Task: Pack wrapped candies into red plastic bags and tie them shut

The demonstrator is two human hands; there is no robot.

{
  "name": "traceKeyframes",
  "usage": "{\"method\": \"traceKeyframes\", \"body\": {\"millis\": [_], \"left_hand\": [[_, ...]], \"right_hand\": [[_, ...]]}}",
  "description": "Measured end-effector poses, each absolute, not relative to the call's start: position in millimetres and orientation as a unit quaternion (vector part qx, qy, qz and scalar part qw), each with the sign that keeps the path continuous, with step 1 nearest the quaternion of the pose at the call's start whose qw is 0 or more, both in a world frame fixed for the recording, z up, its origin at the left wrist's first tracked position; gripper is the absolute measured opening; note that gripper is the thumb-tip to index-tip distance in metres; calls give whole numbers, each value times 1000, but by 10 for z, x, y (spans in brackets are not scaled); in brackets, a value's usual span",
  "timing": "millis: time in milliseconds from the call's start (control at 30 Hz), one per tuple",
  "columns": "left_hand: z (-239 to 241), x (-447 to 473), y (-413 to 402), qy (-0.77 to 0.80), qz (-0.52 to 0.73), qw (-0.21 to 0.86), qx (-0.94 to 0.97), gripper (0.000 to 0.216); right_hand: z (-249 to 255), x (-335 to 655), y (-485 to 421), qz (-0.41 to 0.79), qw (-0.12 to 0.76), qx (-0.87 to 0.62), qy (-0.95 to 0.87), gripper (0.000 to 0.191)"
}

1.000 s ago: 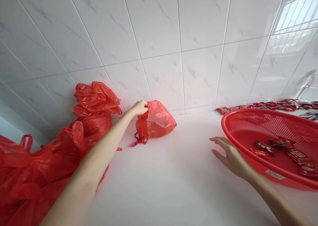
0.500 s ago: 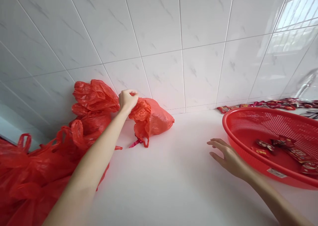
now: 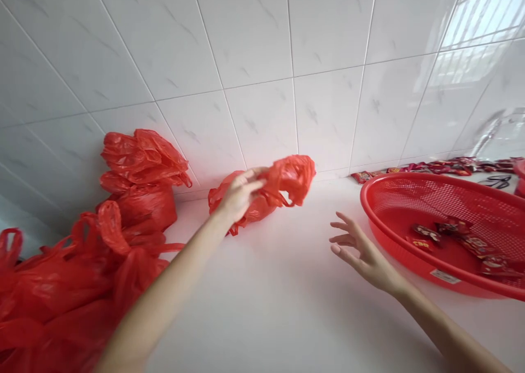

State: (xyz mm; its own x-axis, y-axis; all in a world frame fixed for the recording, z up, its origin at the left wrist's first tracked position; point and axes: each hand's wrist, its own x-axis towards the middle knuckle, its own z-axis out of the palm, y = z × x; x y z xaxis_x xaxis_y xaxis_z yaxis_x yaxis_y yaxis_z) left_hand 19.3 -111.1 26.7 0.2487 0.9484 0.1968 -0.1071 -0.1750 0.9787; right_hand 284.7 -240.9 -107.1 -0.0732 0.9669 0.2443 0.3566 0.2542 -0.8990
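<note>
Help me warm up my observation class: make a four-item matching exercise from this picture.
Things:
1. crumpled thin red plastic bag
2. red perforated plastic basket
3. bare right grip
4. glossy white tiled wall

Places or states:
A. contains small shiny wrapped packets
B. streaked with grey
C. open, beside the basket
D. held in the left grip

Pairs: 1-D, 2-A, 3-C, 4-B

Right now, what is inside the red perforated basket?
Several wrapped packets lie in the basket. Whatever sits directly behind its near rim is covered; its right end is outside the picture.

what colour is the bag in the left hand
The bag in the left hand is red; head view.
</note>
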Motion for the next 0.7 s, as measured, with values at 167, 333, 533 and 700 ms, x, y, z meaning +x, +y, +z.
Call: {"method": "traceKeyframes", "body": {"millis": [167, 333, 533, 700], "left_hand": [[-130, 625, -1567, 292, 338, 590, 673, 26], [-350, 730, -1636, 313, 299, 602, 671, 29], [-324, 513, -1461, 393, 378, 614, 570, 32], [-222, 379, -1458, 408, 430, 579, 560, 37]], "right_hand": [[-950, 2705, -2459, 392, 569, -394, -606, 83], [-908, 2711, -2433, 379, 645, -436, -500, 60], [-937, 2779, -2401, 385, 663, -448, -460, 41], [-914, 2756, -2409, 420, 648, -454, -445, 43]]}}
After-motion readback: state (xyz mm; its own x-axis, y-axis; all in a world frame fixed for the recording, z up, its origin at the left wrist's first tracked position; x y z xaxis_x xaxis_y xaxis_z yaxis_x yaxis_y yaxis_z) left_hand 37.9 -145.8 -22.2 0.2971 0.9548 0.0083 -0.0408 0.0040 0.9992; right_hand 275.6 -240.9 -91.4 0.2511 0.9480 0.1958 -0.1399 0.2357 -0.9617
